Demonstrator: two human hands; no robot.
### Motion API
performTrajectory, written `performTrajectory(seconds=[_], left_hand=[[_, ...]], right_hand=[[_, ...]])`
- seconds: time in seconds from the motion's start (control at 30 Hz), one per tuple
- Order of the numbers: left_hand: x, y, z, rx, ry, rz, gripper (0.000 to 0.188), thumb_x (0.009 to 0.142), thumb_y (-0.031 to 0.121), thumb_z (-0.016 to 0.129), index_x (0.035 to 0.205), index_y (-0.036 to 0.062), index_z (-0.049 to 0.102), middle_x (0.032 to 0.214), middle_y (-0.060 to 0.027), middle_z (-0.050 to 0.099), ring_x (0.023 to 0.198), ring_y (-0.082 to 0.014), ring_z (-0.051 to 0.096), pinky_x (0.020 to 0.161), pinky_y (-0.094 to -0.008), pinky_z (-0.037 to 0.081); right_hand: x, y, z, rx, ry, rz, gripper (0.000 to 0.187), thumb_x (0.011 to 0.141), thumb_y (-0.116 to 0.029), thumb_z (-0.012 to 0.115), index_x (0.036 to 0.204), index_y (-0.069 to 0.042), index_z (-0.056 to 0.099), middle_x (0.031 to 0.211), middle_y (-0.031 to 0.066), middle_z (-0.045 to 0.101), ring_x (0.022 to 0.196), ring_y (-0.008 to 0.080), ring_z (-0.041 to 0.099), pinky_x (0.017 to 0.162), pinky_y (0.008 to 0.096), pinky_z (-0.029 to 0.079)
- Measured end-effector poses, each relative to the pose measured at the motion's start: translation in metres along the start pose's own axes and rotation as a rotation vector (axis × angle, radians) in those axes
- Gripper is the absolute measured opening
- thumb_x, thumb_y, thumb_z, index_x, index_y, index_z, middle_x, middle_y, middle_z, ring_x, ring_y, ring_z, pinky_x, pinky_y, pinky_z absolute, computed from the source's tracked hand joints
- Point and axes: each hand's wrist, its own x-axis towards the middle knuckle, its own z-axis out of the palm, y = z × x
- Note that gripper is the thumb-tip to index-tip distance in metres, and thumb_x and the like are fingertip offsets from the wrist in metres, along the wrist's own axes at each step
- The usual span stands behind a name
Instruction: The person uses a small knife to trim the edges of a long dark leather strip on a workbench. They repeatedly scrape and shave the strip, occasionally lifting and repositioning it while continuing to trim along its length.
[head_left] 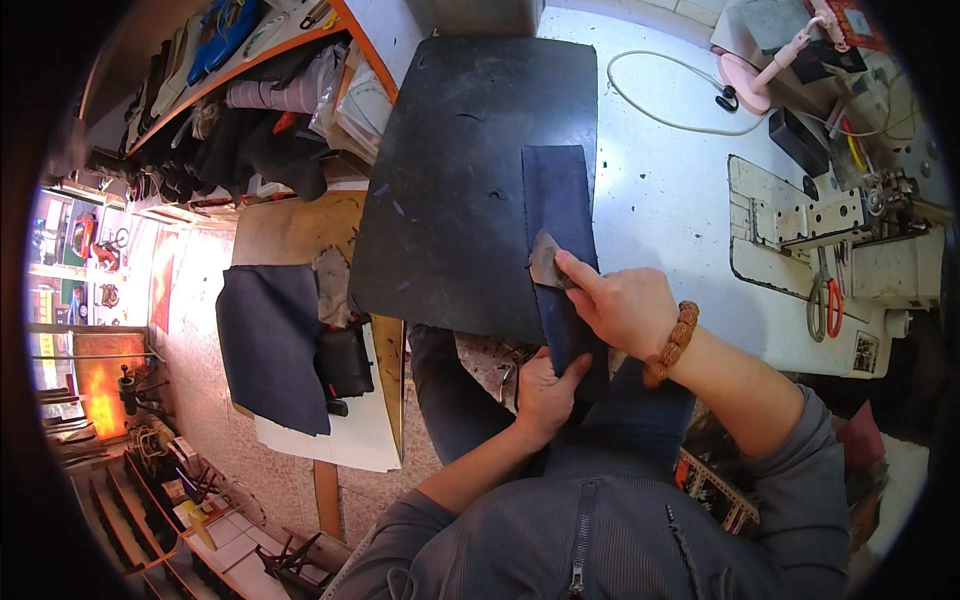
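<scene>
A long dark navy strip of leather-like material (558, 195) lies along the right edge of a black rubber-like mat (450, 180), its near end hanging over the mat's front edge. My left hand (548, 398) grips that near end, the thumb on top and the fingers underneath. Above it, my right hand (625, 305) is closed round a flat grey blade (546, 262), which looks like a leather knife. The blade rests on the strip around its middle, tip pointing away from me. My right fingers cover the rest of the tool.
On the right of the white table (660, 170) are a sewing machine (830, 220), orange-handled scissors (822, 300), a looped cable (640, 118) and a pink lamp stand (745, 82). A lower surface at left bears a navy panel (270, 340). Shelves (250, 70) hold rolled material.
</scene>
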Motion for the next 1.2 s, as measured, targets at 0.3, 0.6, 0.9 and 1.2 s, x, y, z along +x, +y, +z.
performTrajectory(seconds=[0.3,0.6,0.9,1.2], left_hand=[[0.001,0.004,0.001,0.031,0.013,0.104,0.017,0.086,0.016,0.068,0.089,-0.0002,0.069,0.084,-0.0122,0.068,0.077,-0.0249,0.060,0.072,-0.0323,0.046],[0.000,0.007,0.002,0.014,0.026,0.098,0.016,0.087,0.017,0.067,0.086,0.0007,0.069,0.081,-0.0099,0.068,0.075,-0.0232,0.060,0.072,-0.0321,0.046],[-0.002,0.007,0.003,0.029,0.036,0.097,0.016,0.087,0.016,0.066,0.088,0.0004,0.068,0.080,-0.0098,0.068,0.076,-0.0227,0.059,0.072,-0.0317,0.046],[-0.002,0.010,0.009,-0.401,0.053,-0.327,0.026,0.086,0.017,0.069,0.097,-0.0065,0.066,0.088,-0.0074,0.067,0.074,-0.0124,0.061,0.069,-0.0260,0.050]], right_hand=[[0.015,0.005,0.002,-0.003,0.015,0.021,0.035,0.085,-0.026,0.060,0.118,-0.016,0.059,0.052,0.0055,0.058,0.046,0.0260,0.059,0.043,0.0381,0.045],[0.040,0.013,0.000,-0.032,0.009,0.054,0.034,0.088,-0.025,0.056,0.119,-0.014,0.057,0.057,0.0072,0.061,0.051,0.0275,0.062,0.047,0.0404,0.047],[0.069,0.021,0.005,-0.062,0.027,0.149,0.036,0.089,-0.029,0.056,0.123,-0.022,0.055,0.058,0.0114,0.061,0.054,0.0315,0.062,0.052,0.0429,0.049],[0.105,0.033,0.002,-0.083,-0.012,0.228,0.032,0.092,-0.031,0.050,0.121,-0.020,0.055,0.074,0.0090,0.067,0.072,0.0312,0.066,0.064,0.0440,0.051]])
